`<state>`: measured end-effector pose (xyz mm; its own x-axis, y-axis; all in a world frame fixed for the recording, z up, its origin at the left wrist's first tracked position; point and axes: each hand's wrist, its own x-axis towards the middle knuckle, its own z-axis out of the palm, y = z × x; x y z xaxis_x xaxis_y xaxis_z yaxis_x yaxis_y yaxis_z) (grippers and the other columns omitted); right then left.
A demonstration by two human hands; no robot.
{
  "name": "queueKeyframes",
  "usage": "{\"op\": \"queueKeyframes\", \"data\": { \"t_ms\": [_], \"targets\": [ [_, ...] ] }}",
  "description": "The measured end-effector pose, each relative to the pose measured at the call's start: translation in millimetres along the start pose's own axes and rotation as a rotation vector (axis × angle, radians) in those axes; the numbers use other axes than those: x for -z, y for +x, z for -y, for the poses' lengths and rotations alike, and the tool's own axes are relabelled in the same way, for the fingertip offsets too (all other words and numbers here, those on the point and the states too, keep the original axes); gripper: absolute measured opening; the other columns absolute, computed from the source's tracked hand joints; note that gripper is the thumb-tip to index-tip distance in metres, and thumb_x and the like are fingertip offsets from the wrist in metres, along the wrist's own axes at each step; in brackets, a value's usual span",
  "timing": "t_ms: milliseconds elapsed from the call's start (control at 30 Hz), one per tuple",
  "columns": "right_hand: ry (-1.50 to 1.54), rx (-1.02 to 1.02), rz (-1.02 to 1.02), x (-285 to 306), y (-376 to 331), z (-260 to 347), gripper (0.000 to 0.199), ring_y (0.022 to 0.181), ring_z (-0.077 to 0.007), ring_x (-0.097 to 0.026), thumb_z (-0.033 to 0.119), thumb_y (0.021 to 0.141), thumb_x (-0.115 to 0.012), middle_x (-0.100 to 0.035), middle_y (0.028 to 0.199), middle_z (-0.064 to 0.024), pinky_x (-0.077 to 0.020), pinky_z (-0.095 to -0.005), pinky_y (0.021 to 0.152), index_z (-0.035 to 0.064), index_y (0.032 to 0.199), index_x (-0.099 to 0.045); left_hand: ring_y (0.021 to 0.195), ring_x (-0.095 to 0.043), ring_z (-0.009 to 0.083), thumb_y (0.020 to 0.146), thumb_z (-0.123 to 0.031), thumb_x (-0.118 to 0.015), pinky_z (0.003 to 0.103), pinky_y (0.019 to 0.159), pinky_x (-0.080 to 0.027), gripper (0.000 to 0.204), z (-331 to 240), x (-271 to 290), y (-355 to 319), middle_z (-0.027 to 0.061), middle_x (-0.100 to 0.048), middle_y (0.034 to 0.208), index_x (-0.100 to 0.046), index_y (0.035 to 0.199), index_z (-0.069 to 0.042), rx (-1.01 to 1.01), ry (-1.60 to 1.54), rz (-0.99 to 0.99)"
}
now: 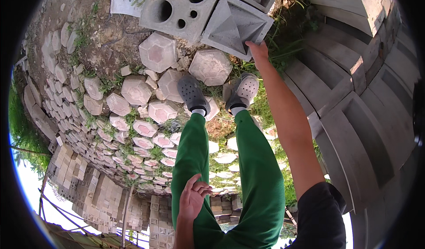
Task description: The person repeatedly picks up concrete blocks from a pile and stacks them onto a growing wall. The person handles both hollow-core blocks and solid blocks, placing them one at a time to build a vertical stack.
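I note my right hand (pixel 258 50) gripping the pyramid-faced concrete block (pixel 234 25) at its near edge: heavy, rigid, rough; left hand (pixel 193 199) loosely open, holding nothing.

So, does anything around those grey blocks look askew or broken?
The grey pyramid-faced block under the right hand sits skewed against the perforated block beside it. The hexagonal pavers lie unevenly, with weeds and broken bits between them. The left hand hangs empty.

Hexagonal pavers (pixel 158 52) cover weedy ground, a slab with 4 round holes (pixel 181 7) beyond (grey), stacked bricks (pixel 99 196) nearby.
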<state>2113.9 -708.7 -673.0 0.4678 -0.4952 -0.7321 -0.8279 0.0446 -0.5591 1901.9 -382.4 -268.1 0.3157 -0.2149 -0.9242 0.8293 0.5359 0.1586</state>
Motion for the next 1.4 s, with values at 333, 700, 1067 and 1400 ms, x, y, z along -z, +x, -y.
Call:
{"op": "queueKeyframes", "data": {
  "t_ms": [333, 700, 1067, 1400],
  "targets": [
    [0.242, -0.101, -0.047, -2, 15, -3, 0.074, 0.11, -0.0334, -0.056, -0.007, 0.06, -0.066, -0.058, 0.12, -0.016, -0.0442, -0.0385, 0.091, 0.0032, 0.13, -0.044, 0.111, -0.053, 0.0262, 0.101, -0.041, -0.025, 0.045, 0.096, -0.041, 0.052, -12, -12, 4, 0.0132, -0.056, 0.119, -0.032, 0.14, -0.005, 0.004, -0.138, -0.031],
    [-0.198, -0.688, -0.083, 89, -221, 80, 0.065, 0.115, -0.0552, -0.04, -0.013, 0.062, -0.059, -0.038, 0.133, -0.0251, -0.0352, -0.0787, 0.081, -0.0013, 0.125, -0.044, 0.109, -0.054, 0.0232, 0.098, -0.039, -0.041, 0.039, 0.094, -0.041, 0.052, 13, -38, -46, 0.0122, -0.054, 0.122, -0.038, 0.136, -0.005, -0.191, -0.18, -0.169],
    [-0.629, -0.236, 0.371, 205, -584, 201, 0.037, 0.077, -0.0353, -0.063, -0.014, 0.062, -0.061, -0.061, 0.089, -0.0178, -0.0537, -0.0478, 0.066, -0.0088, 0.099, -0.055, 0.111, -0.056, 0.024, 0.088, -0.067, -0.039, 0.035, 0.094, -0.042, 0.076, -45, -1, -109, 0.0148, -0.057, 0.125, -0.051, 0.131, -0.006, -0.099, 0.147, -0.152],
    [-0.895, 0.342, 0.96, -5, -721, 304, 0.045, 0.082, -0.0277, -0.063, -0.012, 0.062, -0.06, -0.064, 0.094, -0.0137, -0.0522, -0.0388, 0.074, -0.0051, 0.106, -0.055, 0.108, -0.054, 0.0216, 0.09, -0.065, -0.034, 0.034, 0.096, -0.039, 0.078, -117, 121, -286, 0.0135, -0.058, 0.122, -0.054, 0.128, -0.001, -0.587, -0.588, -0.231]
  ]
}}
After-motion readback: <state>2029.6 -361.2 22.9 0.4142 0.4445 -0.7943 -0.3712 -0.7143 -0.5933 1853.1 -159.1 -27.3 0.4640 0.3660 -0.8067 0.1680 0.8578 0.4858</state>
